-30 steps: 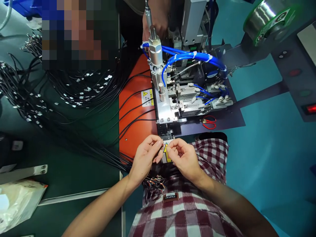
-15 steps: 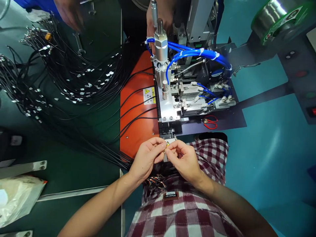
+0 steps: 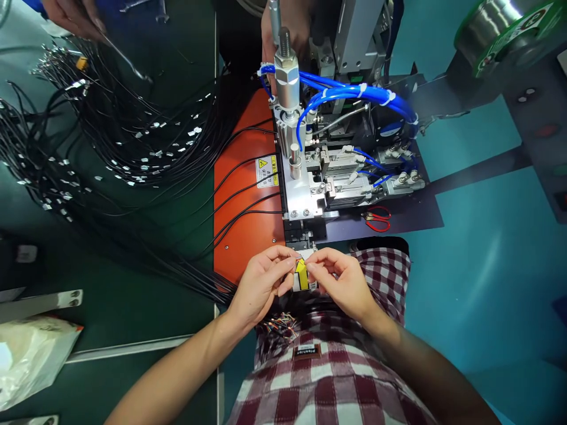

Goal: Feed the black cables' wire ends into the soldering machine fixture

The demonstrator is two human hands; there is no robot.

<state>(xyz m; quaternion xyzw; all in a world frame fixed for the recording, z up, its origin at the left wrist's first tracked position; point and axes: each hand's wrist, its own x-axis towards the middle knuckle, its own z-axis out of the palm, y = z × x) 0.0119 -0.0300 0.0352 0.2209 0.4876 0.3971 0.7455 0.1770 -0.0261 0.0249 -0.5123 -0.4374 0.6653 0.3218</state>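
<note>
My left hand (image 3: pixel 268 277) is closed in a pinch, thumb against forefinger, in front of the machine. What sits in its fingertips is too small to make out. Just to the right, my right hand (image 3: pixel 341 277) pinches too, its fingertips a short way from the left ones; its hold is also too fine to name. Between and below the fingertips shows a yellow and white warning label (image 3: pixel 303 278) on the machine's front part. A bundle of black cables (image 3: pixel 217 287) runs up to my left wrist. Below that wrist, stripped coloured wire ends (image 3: pixel 283 324) stick out.
The machine's metal cylinder block (image 3: pixel 295 183) stands ahead, over an orange plate (image 3: pixel 248 224) crossed by black cables. Red-handled cutters (image 3: pixel 377 219) lie right. Many cables (image 3: pixel 146 159) cover the left bench. A co-worker's hand (image 3: pixel 80 20) holds a wrench (image 3: pixel 128 62). A solder spool (image 3: pixel 509 35) hangs upper right.
My right hand has moved slightly right, away from the left fingertips, uncovering more of the yellow label. My left hand has hardly moved. The co-worker's hand has shifted left and lifted a wrench.
</note>
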